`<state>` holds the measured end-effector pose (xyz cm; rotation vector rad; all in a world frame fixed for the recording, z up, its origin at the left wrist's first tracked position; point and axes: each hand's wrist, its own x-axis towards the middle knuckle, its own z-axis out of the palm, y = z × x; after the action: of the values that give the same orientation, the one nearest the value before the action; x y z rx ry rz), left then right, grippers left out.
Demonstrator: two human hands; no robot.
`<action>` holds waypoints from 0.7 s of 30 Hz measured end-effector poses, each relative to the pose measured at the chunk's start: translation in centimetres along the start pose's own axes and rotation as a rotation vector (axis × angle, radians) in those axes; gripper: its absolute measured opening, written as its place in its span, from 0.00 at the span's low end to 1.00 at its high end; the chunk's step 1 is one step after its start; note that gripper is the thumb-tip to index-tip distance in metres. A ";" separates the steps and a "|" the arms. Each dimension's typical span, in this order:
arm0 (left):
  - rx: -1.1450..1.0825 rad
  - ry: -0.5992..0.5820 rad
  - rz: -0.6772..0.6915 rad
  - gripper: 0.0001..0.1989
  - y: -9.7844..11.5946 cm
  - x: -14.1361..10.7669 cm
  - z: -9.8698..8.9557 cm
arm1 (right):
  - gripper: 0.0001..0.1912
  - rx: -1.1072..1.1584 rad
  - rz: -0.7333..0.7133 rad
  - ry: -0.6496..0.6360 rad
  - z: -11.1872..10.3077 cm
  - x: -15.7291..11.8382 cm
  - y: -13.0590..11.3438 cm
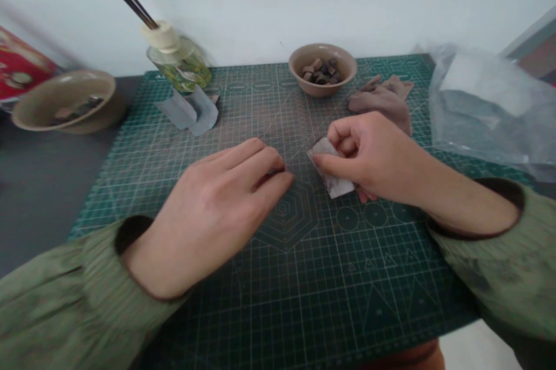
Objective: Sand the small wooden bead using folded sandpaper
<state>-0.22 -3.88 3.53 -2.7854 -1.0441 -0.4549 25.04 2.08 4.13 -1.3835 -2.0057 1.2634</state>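
Over the middle of the green cutting mat (260, 300), my left hand (217, 208) is closed, thumb and fingers pinched together; a small dark bit shows between them, too small to name. To its right, my right hand (373, 156) grips a small, pale, flat piece like folded sandpaper (336, 183) between thumb and fingers. A gap separates the two hands. Behind my right hand lies a crumpled brownish cloth (382, 98). Curled grey sheets (191, 112) rest on the mat at the back left.
A brown bowl (324, 89) of small dark and brown pieces stands at the mat's back edge. Another bowl (65, 118) sits at the left. A reed diffuser bottle (180, 63) is at the back left, and a clear plastic bag (490, 109) lies at the right.
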 end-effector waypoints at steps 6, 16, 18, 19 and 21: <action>-0.064 0.014 0.019 0.19 0.0 -0.1 0.3 | 0.20 0.029 -0.026 0.001 0.1 0.1 0.5; -0.314 0.113 -0.118 0.14 -0.8 -0.5 1.1 | 0.19 0.041 -0.035 0.015 0.0 0.1 0.6; -0.420 0.209 -0.245 0.09 -0.6 -0.3 1.4 | 0.19 0.063 -0.052 0.019 -0.1 0.0 0.6; -0.472 0.258 -0.311 0.06 -0.4 -0.2 1.6 | 0.19 0.090 -0.060 0.015 -0.1 0.0 0.6; -0.638 0.322 -0.442 0.05 0.1 0.0 1.8 | 0.18 0.173 -0.071 0.003 -0.1 -0.2 0.4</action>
<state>0.29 -3.52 1.81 -2.7781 -1.6594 -1.4644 25.39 2.01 3.87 -1.2219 -1.8768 1.3670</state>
